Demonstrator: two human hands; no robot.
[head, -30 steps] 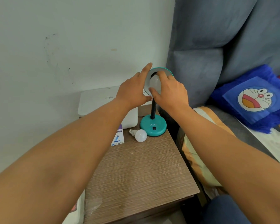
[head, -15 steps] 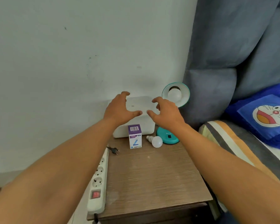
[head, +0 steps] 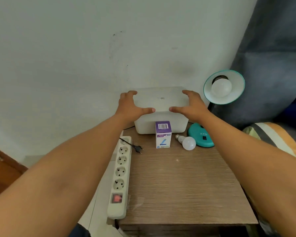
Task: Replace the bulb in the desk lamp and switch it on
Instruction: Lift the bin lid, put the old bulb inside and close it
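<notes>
Above, left hand (head: 128,106) and right hand (head: 192,105), fingers spread and empty, hover over a white box (head: 160,101). Lamp (head: 224,87) at table's (head: 186,185) back right holds a bulb; spare bulb (head: 188,143) lies beside its base.

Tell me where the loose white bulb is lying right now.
In the head view, the loose white bulb lies on the wooden bedside table, between the purple-and-white bulb box and the teal round lamp base.

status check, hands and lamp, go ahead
Left hand and right hand open, empty, over white box. White bulb seated in teal desk lamp, unlit. Black plug lies unplugged.
</notes>
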